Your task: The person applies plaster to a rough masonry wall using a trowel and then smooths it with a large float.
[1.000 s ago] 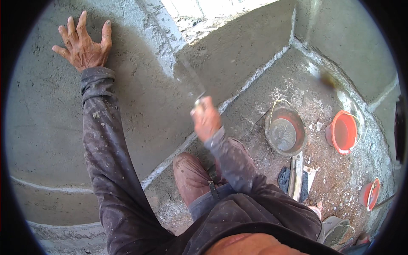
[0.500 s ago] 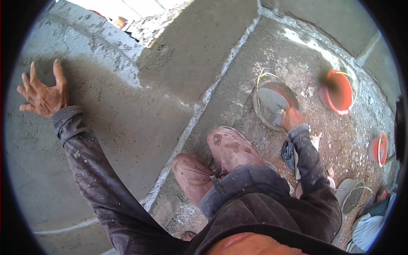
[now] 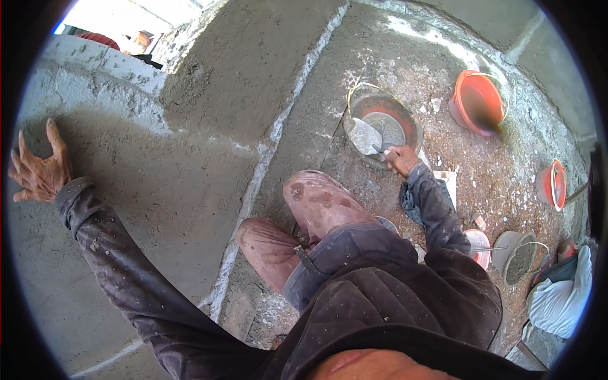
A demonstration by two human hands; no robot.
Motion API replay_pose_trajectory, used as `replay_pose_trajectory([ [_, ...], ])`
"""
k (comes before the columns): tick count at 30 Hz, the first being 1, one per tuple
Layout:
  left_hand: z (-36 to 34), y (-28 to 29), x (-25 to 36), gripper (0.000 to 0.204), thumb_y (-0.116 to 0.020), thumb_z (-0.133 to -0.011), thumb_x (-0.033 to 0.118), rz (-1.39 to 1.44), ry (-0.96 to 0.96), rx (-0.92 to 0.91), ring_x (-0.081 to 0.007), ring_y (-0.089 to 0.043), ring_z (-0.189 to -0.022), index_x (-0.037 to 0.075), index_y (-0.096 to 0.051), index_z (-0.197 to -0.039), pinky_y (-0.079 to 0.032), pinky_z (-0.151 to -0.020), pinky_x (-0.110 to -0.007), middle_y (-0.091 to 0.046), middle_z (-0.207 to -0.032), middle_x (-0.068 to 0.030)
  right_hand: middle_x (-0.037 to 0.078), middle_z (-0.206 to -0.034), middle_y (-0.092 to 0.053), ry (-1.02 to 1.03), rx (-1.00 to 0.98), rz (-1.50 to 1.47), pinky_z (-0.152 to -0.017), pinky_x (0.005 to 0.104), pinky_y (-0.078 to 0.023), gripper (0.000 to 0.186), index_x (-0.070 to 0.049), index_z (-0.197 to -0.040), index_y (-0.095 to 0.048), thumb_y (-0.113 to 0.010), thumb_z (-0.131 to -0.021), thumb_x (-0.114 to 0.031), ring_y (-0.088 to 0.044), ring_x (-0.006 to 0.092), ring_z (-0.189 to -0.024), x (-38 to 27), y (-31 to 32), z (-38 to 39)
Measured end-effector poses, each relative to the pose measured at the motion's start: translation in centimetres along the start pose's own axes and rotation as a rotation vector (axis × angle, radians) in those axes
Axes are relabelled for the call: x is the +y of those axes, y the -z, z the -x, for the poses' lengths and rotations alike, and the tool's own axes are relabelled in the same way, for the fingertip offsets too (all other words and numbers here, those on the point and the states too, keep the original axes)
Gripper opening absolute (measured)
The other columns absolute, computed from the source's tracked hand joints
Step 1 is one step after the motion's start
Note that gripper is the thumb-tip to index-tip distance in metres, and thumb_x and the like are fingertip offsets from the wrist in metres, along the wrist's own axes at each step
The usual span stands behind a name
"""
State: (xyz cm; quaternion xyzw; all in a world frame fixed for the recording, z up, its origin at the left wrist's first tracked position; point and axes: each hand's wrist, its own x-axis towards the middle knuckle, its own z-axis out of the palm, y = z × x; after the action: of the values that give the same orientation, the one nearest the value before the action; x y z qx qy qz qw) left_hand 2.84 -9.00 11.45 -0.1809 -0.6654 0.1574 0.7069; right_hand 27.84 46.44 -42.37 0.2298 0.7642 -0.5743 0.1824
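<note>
My left hand [image 3: 43,166] rests spread-fingered on the wet grey plastered wall [image 3: 152,196], below the rough unplastered band at the upper left. My right hand [image 3: 401,159] is closed round the handle of a trowel [image 3: 363,135]. Its broad blade, coated with grey mortar, is over the left part of a bucket [image 3: 410,120] with a yellowish wire handle. Grey, wet mix shows inside that bucket, past the blade. Both sleeves are dark and spattered.
An orange-red bucket [image 3: 462,95] stands farther right, and a smaller red bucket [image 3: 546,183] beyond. A mortar-filled grey bucket [image 3: 505,253] and a pale sack [image 3: 567,301] lie at the lower right. Dark cloth [image 3: 411,204] sits by my right forearm; rubble litters the floor.
My right hand has drawn the trowel up out of the mix, so its coated blade now shows. My left hand stays spread on the wall; the whole view has shifted somewhat.
</note>
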Motion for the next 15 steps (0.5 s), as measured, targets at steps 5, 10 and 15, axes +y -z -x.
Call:
replay_pose_trajectory([
  [5,0.5,0.5,0.3,0.082,-0.069,-0.081,0.081,0.034,0.039,0.006,-0.0396,-0.033,-0.156,0.036,-0.059,-0.148,-0.006,-0.123,-0.076,-0.051,-0.16,-0.0102,0.001,-0.083,-0.064,0.128,0.114,-0.32,-0.056,0.0307,-0.049,0.03,-0.008,-0.109,-0.071,-0.058,-0.104,-0.035,-0.059,0.0122,-0.064,-2.3,-2.4,0.3],
  [10,0.5,0.2,0.5,0.082,-0.069,-0.081,0.082,0.078,0.05,0.014,-0.0394,-0.034,-0.155,0.035,-0.06,-0.147,-0.006,-0.123,-0.076,-0.052,-0.158,-0.0103,0.022,-0.119,-0.074,0.119,0.354,0.631,-0.089,0.0528,-0.058,0.035,-0.007,-0.122,-0.072,-0.059,-0.098,-0.029,-0.075,0.0388,-0.101,-3.8,1.5,-0.3],
  [15,0.5,0.0,0.0,0.08,-0.07,-0.081,0.081,0.087,0.031,0.049,-0.0374,-0.039,-0.152,0.034,-0.063,-0.145,-0.009,-0.122,-0.076,-0.054,-0.156,-0.0096,0.026,-0.122,-0.074,-0.164,0.284,1.001,-0.098,0.0525,-0.057,0.04,-0.004,-0.124,-0.072,-0.062,-0.093,-0.027,-0.072,0.0405,-0.116,-4.8,2.4,-1.9],
])
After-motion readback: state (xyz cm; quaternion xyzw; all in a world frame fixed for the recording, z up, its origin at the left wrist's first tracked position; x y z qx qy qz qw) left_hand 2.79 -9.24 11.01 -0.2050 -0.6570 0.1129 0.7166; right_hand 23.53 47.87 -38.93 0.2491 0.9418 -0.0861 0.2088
